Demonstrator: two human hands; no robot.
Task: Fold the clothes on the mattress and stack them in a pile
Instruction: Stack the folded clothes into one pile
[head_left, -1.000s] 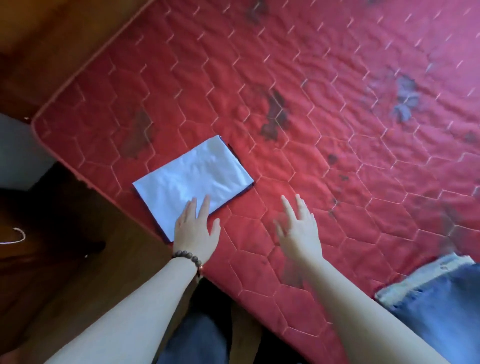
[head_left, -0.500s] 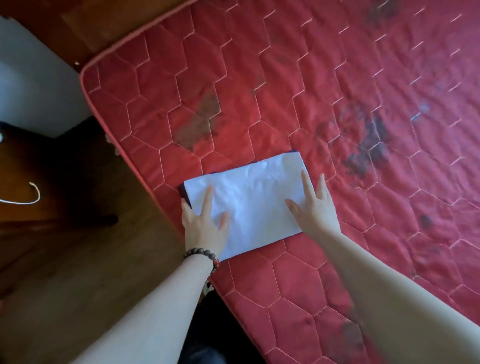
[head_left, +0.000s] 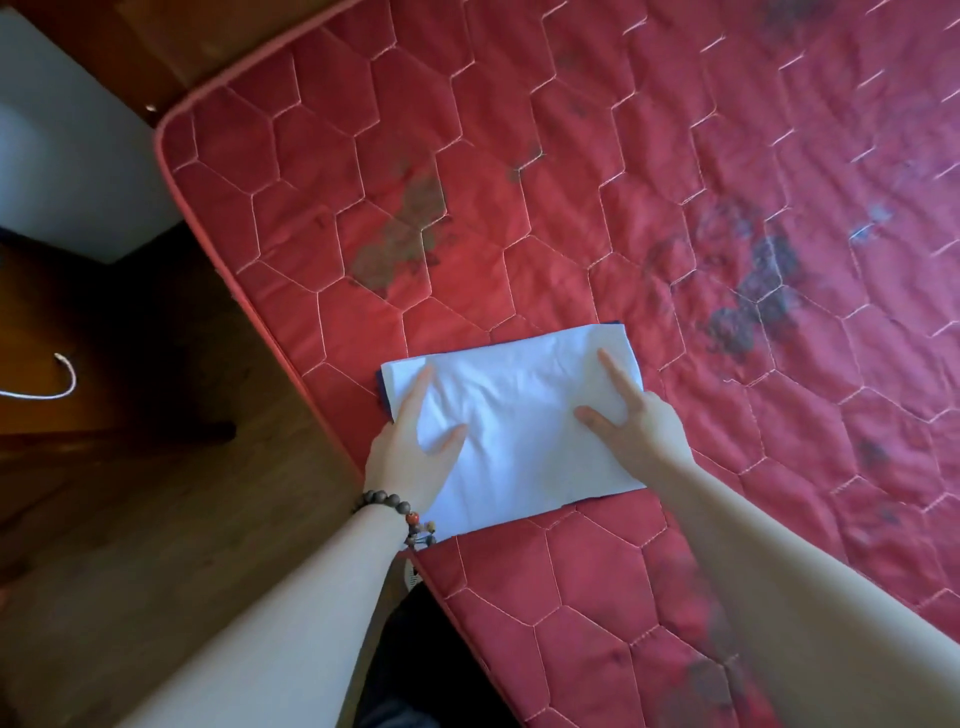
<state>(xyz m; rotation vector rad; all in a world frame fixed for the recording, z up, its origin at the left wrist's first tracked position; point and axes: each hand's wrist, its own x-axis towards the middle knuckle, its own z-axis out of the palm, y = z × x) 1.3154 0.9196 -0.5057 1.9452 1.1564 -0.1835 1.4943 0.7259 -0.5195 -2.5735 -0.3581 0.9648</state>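
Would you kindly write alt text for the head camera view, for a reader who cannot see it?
Two bare hands, the left hand and the right hand, press flat with straight fingers on a folded white garment lying over a dark one near the edge of a stained red quilted mattress. A beaded bracelet circles the left wrist; wooden floor lies beside.

Both bare forearms reach forward from the lower edge of the view, converging slightly. The left hand (head_left: 410, 452) lies palm down with fingers straight and thumb spread to the right, a beaded bracelet (head_left: 402, 514) around its wrist. The right hand (head_left: 636, 423) is also palm down, fingers extended and splayed, thumb pointing left toward the other hand.
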